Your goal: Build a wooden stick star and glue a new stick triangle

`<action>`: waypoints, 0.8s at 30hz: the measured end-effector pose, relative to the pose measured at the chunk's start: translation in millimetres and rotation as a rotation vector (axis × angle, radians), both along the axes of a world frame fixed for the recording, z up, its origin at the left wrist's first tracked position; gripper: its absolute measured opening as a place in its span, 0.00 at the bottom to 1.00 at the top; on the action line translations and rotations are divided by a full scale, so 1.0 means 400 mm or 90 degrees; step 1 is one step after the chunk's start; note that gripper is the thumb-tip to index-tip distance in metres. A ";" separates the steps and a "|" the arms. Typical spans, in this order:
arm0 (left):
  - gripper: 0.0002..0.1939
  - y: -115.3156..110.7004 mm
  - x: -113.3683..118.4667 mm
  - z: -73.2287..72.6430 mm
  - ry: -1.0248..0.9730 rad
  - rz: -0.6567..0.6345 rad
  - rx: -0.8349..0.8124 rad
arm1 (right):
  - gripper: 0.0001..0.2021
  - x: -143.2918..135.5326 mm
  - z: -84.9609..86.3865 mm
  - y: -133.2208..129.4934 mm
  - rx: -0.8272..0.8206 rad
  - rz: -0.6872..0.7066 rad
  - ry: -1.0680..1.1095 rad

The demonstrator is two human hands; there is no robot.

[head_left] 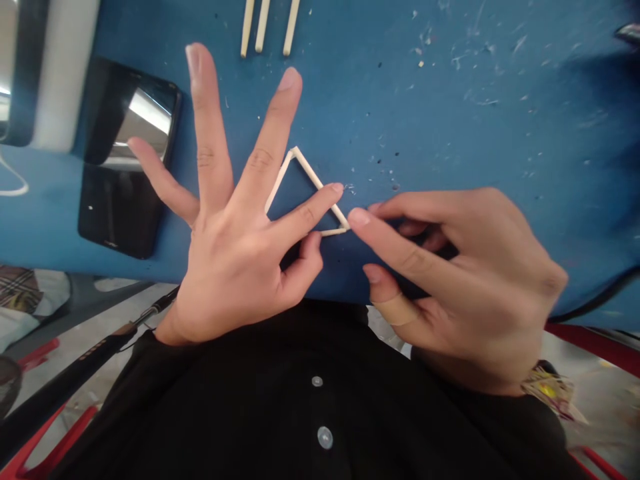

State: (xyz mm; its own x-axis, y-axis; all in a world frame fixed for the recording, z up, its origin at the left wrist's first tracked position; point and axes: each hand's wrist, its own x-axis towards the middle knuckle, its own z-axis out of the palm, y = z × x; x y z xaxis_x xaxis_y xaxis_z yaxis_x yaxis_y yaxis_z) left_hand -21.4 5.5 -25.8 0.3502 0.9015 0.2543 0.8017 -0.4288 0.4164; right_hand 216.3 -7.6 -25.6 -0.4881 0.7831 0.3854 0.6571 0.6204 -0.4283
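A small triangle of pale wooden sticks (311, 172) lies on the blue tabletop, with its left side and base partly hidden under my left hand. My left hand (240, 233) is open, its fingers spread wide. Its index finger crosses the triangle and rests over the right-hand stick, while the thumb bends in at the base stick. My right hand (465, 273) is on the right, its index fingertip at the triangle's right corner, touching or almost touching it. The thumb, wrapped in a tan bandage (397, 311), stands apart from that finger, and nothing shows between them.
Three loose wooden sticks (263, 27) lie beyond my left hand. A black phone (127, 160) is on the left, with a white cable (15, 192) farther left. Small scraps dot the blue table (500, 147). A dark cable (600, 293) runs along the right front edge.
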 end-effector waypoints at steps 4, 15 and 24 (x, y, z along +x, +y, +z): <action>0.29 -0.002 -0.004 0.000 0.007 -0.005 -0.005 | 0.24 0.001 0.003 -0.005 -0.008 -0.001 -0.007; 0.28 0.002 -0.006 0.017 0.016 -0.006 -0.035 | 0.26 -0.001 -0.001 -0.005 0.009 -0.018 0.032; 0.35 0.001 -0.007 0.015 0.040 -0.010 -0.029 | 0.27 0.002 -0.007 -0.007 0.013 -0.010 0.007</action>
